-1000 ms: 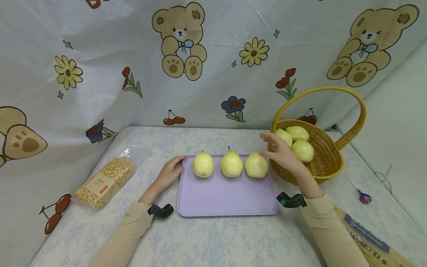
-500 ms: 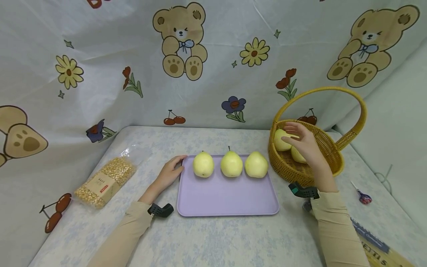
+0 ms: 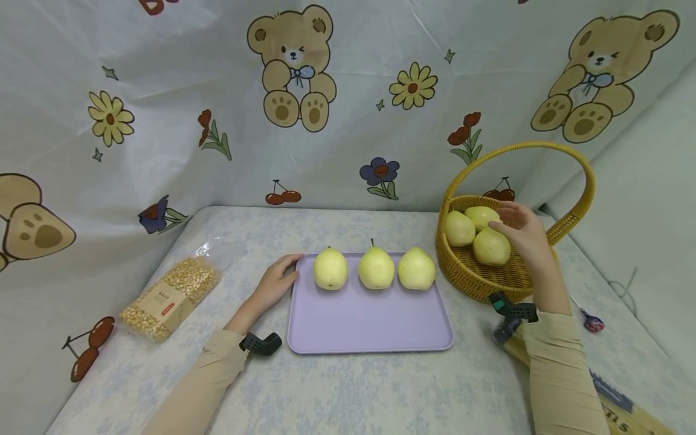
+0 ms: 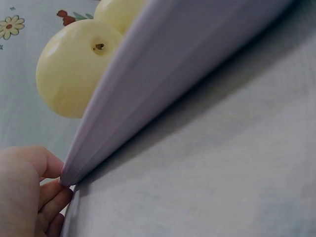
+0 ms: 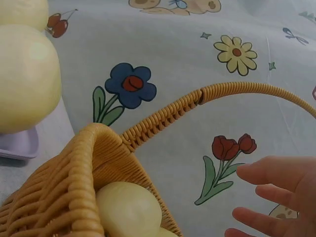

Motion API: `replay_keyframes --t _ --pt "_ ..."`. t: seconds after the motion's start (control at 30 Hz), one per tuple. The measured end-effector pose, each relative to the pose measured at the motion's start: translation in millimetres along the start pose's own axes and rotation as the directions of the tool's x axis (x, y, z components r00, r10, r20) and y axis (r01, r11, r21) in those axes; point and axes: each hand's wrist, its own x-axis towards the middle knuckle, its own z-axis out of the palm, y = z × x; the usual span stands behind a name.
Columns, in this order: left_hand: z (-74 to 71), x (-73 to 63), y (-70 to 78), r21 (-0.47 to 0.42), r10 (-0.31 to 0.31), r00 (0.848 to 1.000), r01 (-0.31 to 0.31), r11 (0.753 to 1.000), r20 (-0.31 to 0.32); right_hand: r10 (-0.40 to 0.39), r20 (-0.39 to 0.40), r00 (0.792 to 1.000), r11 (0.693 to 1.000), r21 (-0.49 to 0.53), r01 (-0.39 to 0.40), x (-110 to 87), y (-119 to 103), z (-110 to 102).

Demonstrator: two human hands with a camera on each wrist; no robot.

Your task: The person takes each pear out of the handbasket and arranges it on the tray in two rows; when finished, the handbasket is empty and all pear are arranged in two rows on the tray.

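My left hand [image 3: 277, 278] holds the near-left upper corner of a lilac tray [image 3: 370, 326], thumb and fingertips around its rim. Three pale yellow-green pears stand in a row along the tray's far side: a left pear [image 3: 330, 269], a middle pear [image 3: 376, 267] with an upright stem, and a right pear [image 3: 416, 269]. My right hand [image 3: 524, 232] is over the wicker basket [image 3: 462, 275], fingers spread and holding nothing. Inside the basket lie three more pears [image 3: 492, 246], close to my right thumb. In the right wrist view, the fingers [image 5: 276, 173] are apart beside the basket's handle [image 5: 232, 89].
A clear bag of corn kernels [image 3: 168, 299] lies at the left of the table. To the right are a wrapped lollipop [image 3: 592, 322] and a long spaghetti pack [image 3: 614, 399], partly under my right sleeve. A patterned cloth [image 3: 326, 157] hangs behind the table.
My right hand has moved from beside the tray's right pear to the right, over the basket, uncovering the pears in it. My left hand has stayed at the tray's corner.
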Motion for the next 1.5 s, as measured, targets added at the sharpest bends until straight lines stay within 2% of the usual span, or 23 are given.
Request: replay_keyframes --t 0.67,1.0,1.5 --pt "-0.5 -0.3 1.1 -0.022 0.002 1.0 -0.002 1.0 0.002 0.087 0.047 0.995 0.996 -0.009 -0.087 6.4 18 7" --pt "-0.2 -0.6 0.6 -0.027 -0.004 1.0 0.004 1.0 0.005 0.098 0.089 0.991 0.993 -0.077 -0.091 9.5 25 8" --pt "-0.3 0.0 -1.7 -0.027 0.004 1.0 -0.004 1.0 0.001 0.186 0.152 0.971 0.97 -0.186 -0.157 13.8 36 11"
